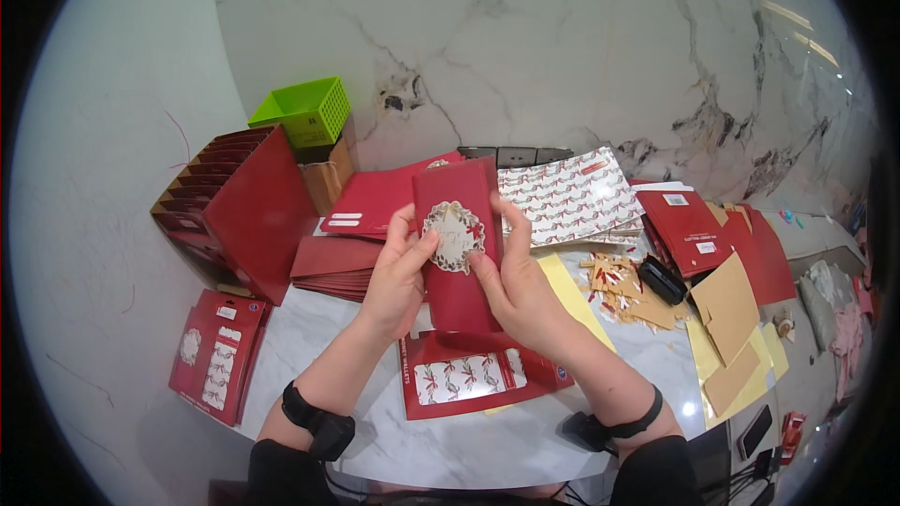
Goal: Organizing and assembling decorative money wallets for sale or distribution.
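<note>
A stack of red money wallets (457, 302), its top one bearing a wreath design, is held upright between my two hands above the table. My left hand (401, 274) grips its left edge, the thumb on the wreath. On the right edge, my right hand (517, 281) has its thumb near the wreath's lower right. Beneath lies a red windowed package (485, 404), through which white paper with a bow pattern shows. Behind my left hand are stacked dark red wallets (330, 274) and flat red card sheets (365, 190).
A red divided box (246, 225) and a green plastic basket (302, 112) stand at the left. Red packages (218, 351) lie at the left edge. Patterned sheets (569, 200), paper scraps (626, 295), a black case (661, 280) and more red packages (685, 235) lie at the right.
</note>
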